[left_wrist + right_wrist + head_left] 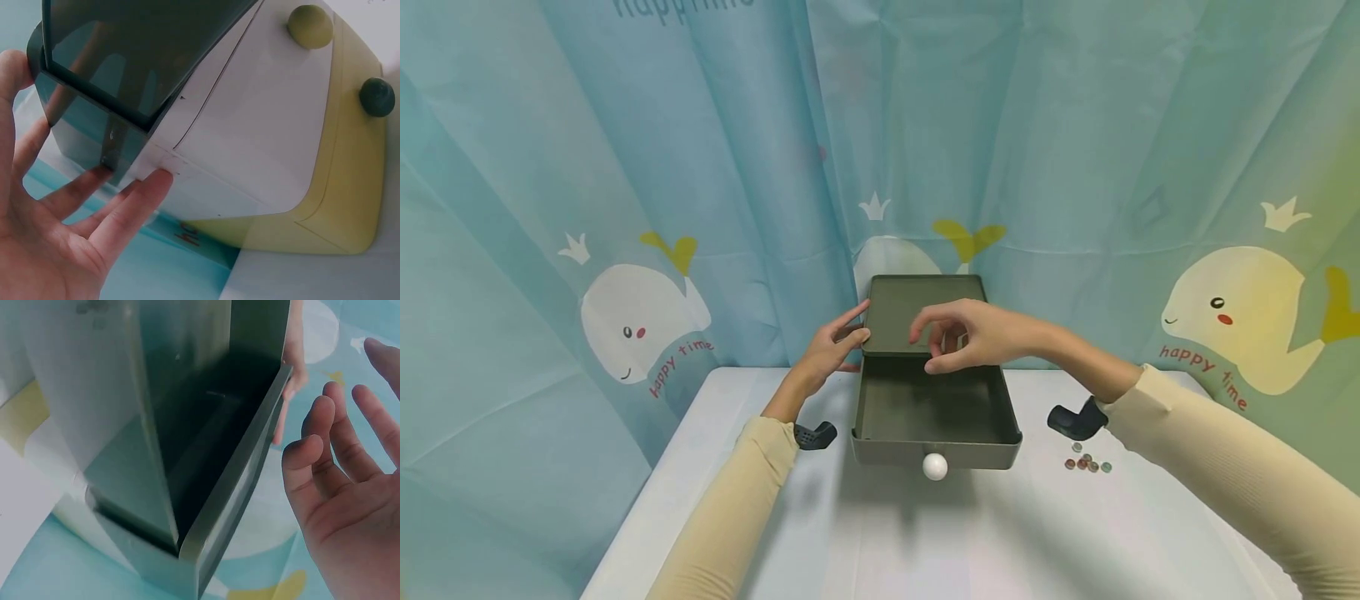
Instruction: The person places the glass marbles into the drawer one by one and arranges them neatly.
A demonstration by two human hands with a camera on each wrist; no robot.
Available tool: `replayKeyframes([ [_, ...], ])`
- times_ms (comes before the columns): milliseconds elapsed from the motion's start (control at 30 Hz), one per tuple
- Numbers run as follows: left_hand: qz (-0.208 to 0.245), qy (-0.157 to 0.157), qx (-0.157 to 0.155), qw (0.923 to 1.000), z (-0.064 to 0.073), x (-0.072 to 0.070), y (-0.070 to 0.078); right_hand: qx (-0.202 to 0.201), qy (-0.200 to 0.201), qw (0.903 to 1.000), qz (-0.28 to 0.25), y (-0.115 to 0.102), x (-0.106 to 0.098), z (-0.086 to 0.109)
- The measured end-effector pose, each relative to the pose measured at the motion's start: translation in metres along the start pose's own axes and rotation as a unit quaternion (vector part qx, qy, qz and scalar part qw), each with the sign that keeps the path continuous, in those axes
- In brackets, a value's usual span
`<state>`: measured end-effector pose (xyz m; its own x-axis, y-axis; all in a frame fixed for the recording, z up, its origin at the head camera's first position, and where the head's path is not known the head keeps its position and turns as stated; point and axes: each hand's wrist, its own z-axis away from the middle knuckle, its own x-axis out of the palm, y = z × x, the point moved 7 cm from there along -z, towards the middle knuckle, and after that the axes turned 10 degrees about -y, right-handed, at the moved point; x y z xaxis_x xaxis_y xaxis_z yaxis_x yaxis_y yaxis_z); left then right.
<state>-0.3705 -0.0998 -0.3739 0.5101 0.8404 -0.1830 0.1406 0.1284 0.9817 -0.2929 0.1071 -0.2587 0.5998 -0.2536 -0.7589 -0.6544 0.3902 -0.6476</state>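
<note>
A small drawer cabinet stands against the curtain, its dark green top uppermost. Its dark green drawer is pulled out toward me, with a round white knob on the front. My left hand touches the cabinet's left side with spread, fairly straight fingers, its thumb near the top's front corner. Above the back of the pulled-out drawer hovers my right hand, fingers loosely bent and thumb apart. The right wrist view shows no object in that hand.
Several small round glassy pieces lie on the white table, right of the cabinet. In the left wrist view, a white drawer and a yellow drawer sit below the green one. A whale-print curtain hangs close behind.
</note>
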Motion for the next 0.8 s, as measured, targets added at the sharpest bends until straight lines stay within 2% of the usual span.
replayKeyframes([
  [400, -0.001, 0.001, 0.002, 1.0, 0.001, 0.0, -0.002, 0.028, 0.027, 0.9992, -0.007, 0.015, -0.012, 0.031],
  [800, -0.002, 0.002, 0.005, 1.0, 0.0, -0.002, -0.002, 0.044, 0.086, 0.9953, -0.01, 0.034, -0.028, 0.083],
])
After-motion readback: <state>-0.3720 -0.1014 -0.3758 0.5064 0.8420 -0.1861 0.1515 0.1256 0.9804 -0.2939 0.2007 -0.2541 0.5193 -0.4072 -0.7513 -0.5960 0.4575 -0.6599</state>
